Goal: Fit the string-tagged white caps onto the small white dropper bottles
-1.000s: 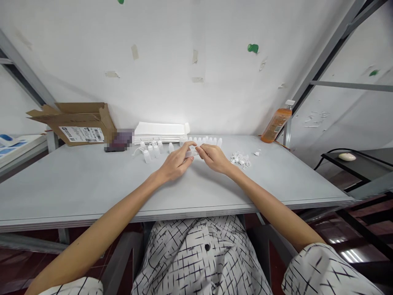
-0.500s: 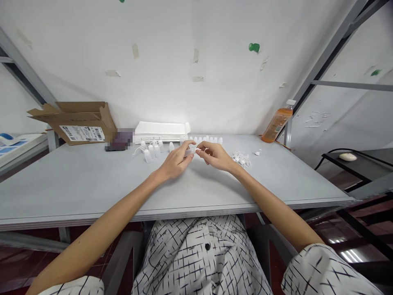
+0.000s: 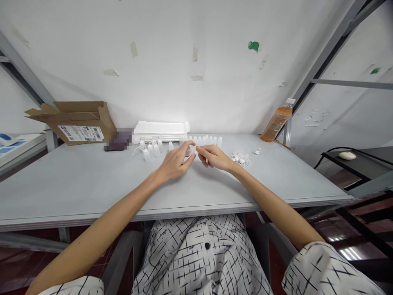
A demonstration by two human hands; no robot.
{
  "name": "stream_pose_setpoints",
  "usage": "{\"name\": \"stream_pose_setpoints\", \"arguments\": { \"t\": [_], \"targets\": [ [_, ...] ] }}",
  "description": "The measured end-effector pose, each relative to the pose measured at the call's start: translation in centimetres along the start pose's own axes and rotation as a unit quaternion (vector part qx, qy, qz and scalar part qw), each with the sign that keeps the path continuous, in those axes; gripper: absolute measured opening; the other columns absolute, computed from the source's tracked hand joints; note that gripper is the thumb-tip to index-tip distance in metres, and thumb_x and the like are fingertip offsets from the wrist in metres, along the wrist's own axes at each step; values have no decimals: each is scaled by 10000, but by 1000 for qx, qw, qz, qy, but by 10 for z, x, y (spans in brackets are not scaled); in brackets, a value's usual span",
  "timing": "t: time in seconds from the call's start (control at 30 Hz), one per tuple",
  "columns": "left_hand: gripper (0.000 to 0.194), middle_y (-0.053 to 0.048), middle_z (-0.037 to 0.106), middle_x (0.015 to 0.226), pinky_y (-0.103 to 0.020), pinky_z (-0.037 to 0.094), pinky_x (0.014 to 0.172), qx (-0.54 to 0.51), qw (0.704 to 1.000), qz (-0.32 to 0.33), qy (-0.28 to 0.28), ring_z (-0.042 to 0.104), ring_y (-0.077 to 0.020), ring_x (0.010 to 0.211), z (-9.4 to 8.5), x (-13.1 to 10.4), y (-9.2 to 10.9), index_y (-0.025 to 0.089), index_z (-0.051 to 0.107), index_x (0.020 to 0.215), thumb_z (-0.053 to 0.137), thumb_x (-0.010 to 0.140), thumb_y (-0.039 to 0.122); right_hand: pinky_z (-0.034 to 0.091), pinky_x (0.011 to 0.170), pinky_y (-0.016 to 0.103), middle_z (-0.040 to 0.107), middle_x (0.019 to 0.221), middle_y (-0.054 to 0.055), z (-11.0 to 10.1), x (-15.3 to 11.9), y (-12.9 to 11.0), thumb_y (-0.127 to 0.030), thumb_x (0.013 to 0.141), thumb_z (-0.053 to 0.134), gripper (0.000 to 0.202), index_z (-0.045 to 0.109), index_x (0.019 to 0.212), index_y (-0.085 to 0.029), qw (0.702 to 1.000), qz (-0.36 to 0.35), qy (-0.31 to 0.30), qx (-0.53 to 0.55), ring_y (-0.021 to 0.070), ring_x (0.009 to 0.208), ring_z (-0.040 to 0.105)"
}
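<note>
My left hand is closed around a small translucent squeeze bottle, which lies sideways between thumb and fingers with its neck to the right. At that neck, my right hand pinches a small white cap, mostly covered by the fingertips. Several white bottles with white tops stand left of my hands. Behind my fingers runs a row of similar bottles, partly hidden. A loose pile of small white caps lies just right of my right hand.
An open cardboard box and a blurred dark object sit at the back left. White flat boxes lie against the wall. An orange drink bottle leans at the back right, near a small white piece on the table.
My right hand's fingers have curled in more under the thumb, at the bottle's neck. My left hand keeps its hold with little movement. The view has shifted slightly.
</note>
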State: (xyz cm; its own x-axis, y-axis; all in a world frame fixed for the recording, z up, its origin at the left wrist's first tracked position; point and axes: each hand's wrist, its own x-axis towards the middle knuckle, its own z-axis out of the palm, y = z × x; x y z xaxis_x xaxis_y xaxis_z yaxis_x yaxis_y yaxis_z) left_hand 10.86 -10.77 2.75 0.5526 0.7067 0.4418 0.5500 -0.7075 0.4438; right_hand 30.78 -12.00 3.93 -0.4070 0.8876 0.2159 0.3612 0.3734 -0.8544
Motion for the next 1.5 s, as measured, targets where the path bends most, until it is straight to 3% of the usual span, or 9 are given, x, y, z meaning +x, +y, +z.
{"name": "stream_pose_setpoints", "arguments": {
  "t": [0.4,0.7,0.97,1.13,1.5],
  "targets": [
    [284,-14,672,846,-277,409,659,1,1000,5,17,637,-182,723,2,3,-3,207,503,1155,386,993,409,396,459,213,644,844,48,-4,-2,-4,-551,981,487,462,629,820,-142,999,-30,19,-23,70,513,557],
    [266,-4,648,808,-281,377,646,-9,1000,16,1,593,-173,653,1,2,-3,203,490,1124,353,1000,393,419,427,209,654,832,58,-6,-2,-4,-448,937,592,330,676,889,-133,1000,-16,5,5,90,537,588],
    [268,23,608,722,-281,367,629,-28,1000,1,-3,553,-165,592,0,2,-3,193,481,1131,369,992,393,540,490,236,694,814,66,-8,-1,-1,-393,874,685,321,705,1023,-109,998,-36,3,43,152,649,699],
    [232,18,607,754,-277,396,647,-49,999,5,-11,571,-164,639,0,2,-3,203,469,1117,412,977,378,577,526,256,719,805,81,-6,-1,-2,-461,857,705,360,707,934,-110,996,-34,22,76,170,683,715],
    [173,44,519,678,-271,368,611,-62,998,15,-7,466,-142,567,0,4,-4,205,463,1044,415,957,347,618,573,304,714,845,77,-2,0,-2,-417,794,762,329,709,941,-128,993,-49,49,100,192,766,709]
  ]
}}
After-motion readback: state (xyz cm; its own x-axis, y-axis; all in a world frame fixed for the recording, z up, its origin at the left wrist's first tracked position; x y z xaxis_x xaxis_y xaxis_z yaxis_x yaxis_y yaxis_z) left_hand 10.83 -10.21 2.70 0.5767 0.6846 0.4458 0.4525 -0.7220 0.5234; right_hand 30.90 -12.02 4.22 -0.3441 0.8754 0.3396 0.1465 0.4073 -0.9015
